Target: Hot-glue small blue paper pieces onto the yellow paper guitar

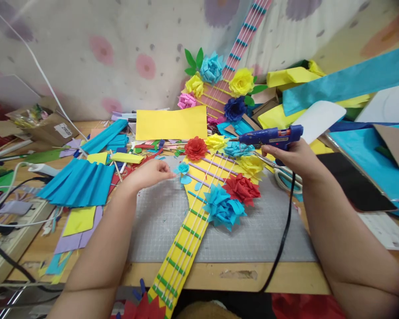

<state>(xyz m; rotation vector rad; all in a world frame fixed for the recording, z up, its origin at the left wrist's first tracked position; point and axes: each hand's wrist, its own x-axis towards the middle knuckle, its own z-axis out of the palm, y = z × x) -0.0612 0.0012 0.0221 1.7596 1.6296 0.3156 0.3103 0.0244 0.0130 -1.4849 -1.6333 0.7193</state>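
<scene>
- We see our left hand [158, 172] beside the yellow guitar [187, 239], its fingers curled and drawn close together.
- Its fingertips are at the small blue flower [182, 168] on the left edge of the guitar's body; we cannot tell whether they pinch it or are only just beside it.
- Our right hand [291, 155] is wrapped round the blue glue gun [269, 137], fingers closed on the grip.
- The gun's nozzle points left, over the guitar's far right side, near a large blue flower [238, 149]; its black cord [287, 226] hangs down past the table's front edge.
- The guitar lies slantwise on the grey mat [259, 241], body away from us, neck running towards us over the table [295, 277] edge. White strings cross green bars on the neck.
- Larger red, yellow and blue flowers ring the body's far and right sides.
- Scissors [268, 162] lie below the gun, partly hidden.
- Behind the guitar we see a yellow sheet [171, 125] and a pink guitar [242, 42], upright against the patterned curtain [119, 57].
- Pleated blue paper [78, 184] lies to the left.
</scene>
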